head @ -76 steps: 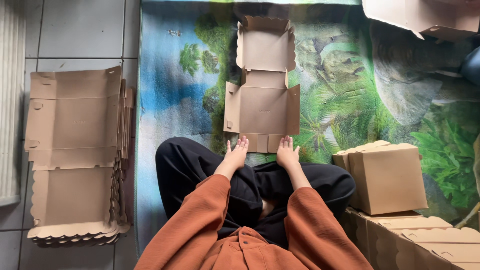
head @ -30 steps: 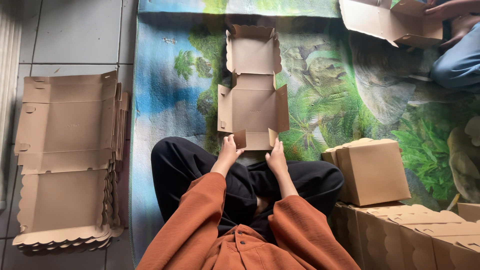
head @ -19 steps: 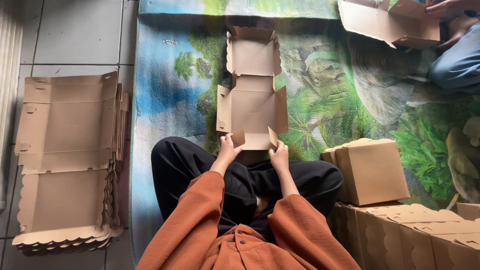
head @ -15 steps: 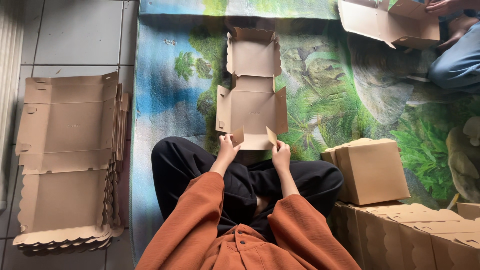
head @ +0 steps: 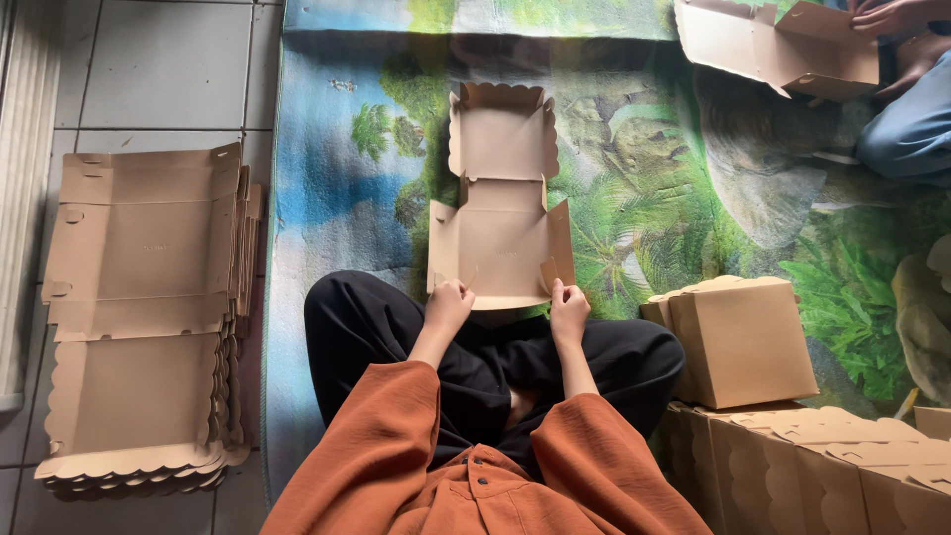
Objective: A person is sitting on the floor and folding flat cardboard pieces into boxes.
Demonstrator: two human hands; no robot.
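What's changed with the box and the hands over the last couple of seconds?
The near flap of the cardboard box has been folded up and its corner tabs turned inward. The left hand and right hand now pinch that near edge. The stack of flat boxes and finished box stayed put.

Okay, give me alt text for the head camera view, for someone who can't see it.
Seated cross-legged on a jungle-print mat, a person's left hand and right hand grip the near edge of a half-folded cardboard box. Flat box blanks are stacked at left, finished boxes at right.
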